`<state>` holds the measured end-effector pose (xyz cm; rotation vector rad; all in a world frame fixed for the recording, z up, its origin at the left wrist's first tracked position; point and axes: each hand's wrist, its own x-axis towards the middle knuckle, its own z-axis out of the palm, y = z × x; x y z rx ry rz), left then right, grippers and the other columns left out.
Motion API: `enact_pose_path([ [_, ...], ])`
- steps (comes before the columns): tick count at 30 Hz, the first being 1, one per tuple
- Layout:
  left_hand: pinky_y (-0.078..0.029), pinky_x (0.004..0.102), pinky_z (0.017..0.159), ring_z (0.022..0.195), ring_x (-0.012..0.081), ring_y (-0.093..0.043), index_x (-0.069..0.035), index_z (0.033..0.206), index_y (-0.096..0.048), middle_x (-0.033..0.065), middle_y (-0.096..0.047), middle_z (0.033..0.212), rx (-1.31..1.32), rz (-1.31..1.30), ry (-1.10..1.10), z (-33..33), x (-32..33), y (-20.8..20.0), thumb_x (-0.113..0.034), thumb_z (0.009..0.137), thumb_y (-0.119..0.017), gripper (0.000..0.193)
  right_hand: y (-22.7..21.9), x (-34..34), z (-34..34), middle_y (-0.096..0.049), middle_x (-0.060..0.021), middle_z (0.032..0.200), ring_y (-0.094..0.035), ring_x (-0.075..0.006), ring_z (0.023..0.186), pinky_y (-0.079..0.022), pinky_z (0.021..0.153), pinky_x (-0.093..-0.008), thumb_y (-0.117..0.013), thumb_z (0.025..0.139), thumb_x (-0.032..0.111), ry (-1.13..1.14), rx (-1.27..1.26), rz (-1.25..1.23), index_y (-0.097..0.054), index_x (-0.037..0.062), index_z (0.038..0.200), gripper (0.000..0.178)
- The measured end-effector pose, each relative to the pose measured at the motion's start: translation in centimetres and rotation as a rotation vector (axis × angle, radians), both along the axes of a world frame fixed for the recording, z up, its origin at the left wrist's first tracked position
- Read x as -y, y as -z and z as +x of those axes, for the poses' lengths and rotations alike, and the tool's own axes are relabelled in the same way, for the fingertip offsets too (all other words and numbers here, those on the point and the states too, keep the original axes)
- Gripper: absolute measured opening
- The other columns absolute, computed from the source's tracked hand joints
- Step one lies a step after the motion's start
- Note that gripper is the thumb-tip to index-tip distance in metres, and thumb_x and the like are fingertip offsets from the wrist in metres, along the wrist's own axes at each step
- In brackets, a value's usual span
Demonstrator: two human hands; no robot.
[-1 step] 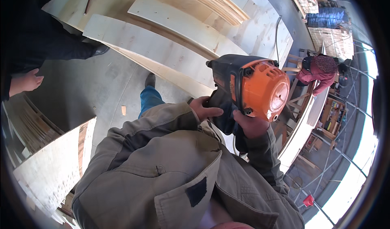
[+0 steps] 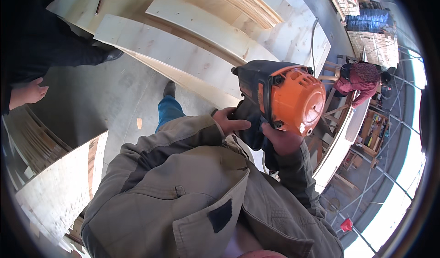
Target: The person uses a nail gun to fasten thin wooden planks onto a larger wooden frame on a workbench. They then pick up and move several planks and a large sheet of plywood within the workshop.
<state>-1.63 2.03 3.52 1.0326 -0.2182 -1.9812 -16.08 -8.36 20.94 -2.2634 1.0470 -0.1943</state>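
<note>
An orange and black nail gun (image 2: 293, 100) is held up in front of my chest, its rounded orange cap toward the right. My left hand (image 2: 232, 122) is closed on the dark lower part of the tool, thumb pointing right. On the other side, my right hand (image 2: 283, 139) wraps the dark handle just under the orange cap. The fingers of both hands are partly hidden behind the tool. Beyond it lies a long pale plywood strip (image 2: 169, 48) with small dark marks along it, on a stack of boards.
A second strip (image 2: 201, 22) and a bundle of thin boards (image 2: 243, 3) lie on the large plywood panel (image 2: 293, 35). At left stands a person in dark clothes, one hand (image 2: 30, 93) showing. Another person in red (image 2: 360, 81) bends over a bench. Plywood sheets (image 2: 59, 184) stand lower left.
</note>
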Motion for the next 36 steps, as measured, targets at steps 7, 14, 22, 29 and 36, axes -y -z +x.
enact_pose_path([
  [7, -0.057, 0.0308, 0.077, 0.092, 0.0161, -0.071, -0.001, 0.126, -0.066, 0.0081, -0.075, 0.105, 0.021, 0.05, -0.022, 5.2, -1.3, 4.8, -0.022, 0.083, -0.087, 0.052, 7.1, 1.1, 5.1, -0.073, -0.01, 0.115, -0.071, -0.0255, 0.105, -0.055, 0.092, -0.0405, -0.08, 0.081, 0.011, 0.224, -0.152, 0.519, -0.069, 0.0023, 0.122, 0.044],
  [14, -0.056, 0.0305, 0.073, 0.088, 0.0157, -0.07, 0.004, 0.122, -0.068, 0.0099, -0.075, 0.102, 0.1, 0.046, -0.058, 8.1, -1.5, 1.7, -0.024, 0.076, -0.091, 0.058, 3.4, -0.2, 7.6, -0.072, -0.0112, 0.118, -0.069, -0.0297, 0.109, -0.054, 0.096, -0.0421, -0.082, 0.079, 0.013, 0.179, -0.049, 0.365, -0.067, 0.0026, 0.127, 0.051],
  [22, -0.053, 0.0365, 0.098, 0.114, 0.0236, -0.065, 0.014, 0.141, -0.052, 0.0189, -0.067, 0.126, 0.113, -0.099, -0.464, 18.6, -2.9, -1.6, -0.023, 0.079, -0.087, 0.08, -0.5, 0.2, 21.8, -0.073, -0.0068, 0.098, -0.07, -0.02, 0.085, -0.057, 0.079, -0.0356, -0.082, 0.078, 0.008, -0.288, -0.009, -0.149, -0.07, 0.001, 0.114, 0.038],
  [29, -0.058, 0.0329, 0.088, 0.098, 0.0213, -0.069, 0.014, 0.134, -0.057, 0.0169, -0.07, 0.113, 0.041, -0.096, -0.875, 26.9, -3.5, -1.4, -0.029, 0.081, -0.087, 0.075, 0.4, 1.9, 34.4, -0.068, -0.0069, 0.088, -0.065, -0.0142, 0.073, -0.054, 0.066, -0.0308, -0.075, 0.084, 0.001, -0.546, 0.117, 0.07, -0.065, -0.0026, 0.106, 0.023],
  [36, -0.059, 0.0313, 0.079, 0.086, 0.0201, -0.07, 0.012, 0.125, -0.062, 0.0117, -0.07, 0.097, -0.099, 0.16, -0.893, 31.1, -4.3, 2.9, -0.038, 0.084, -0.084, 0.068, 7.3, 1.9, 45.0, -0.066, -0.0049, 0.083, -0.062, -0.0131, 0.063, -0.05, 0.054, -0.0307, -0.069, 0.085, 0.0, -0.367, -0.233, 0.455, -0.064, -0.0035, 0.102, 0.018],
])
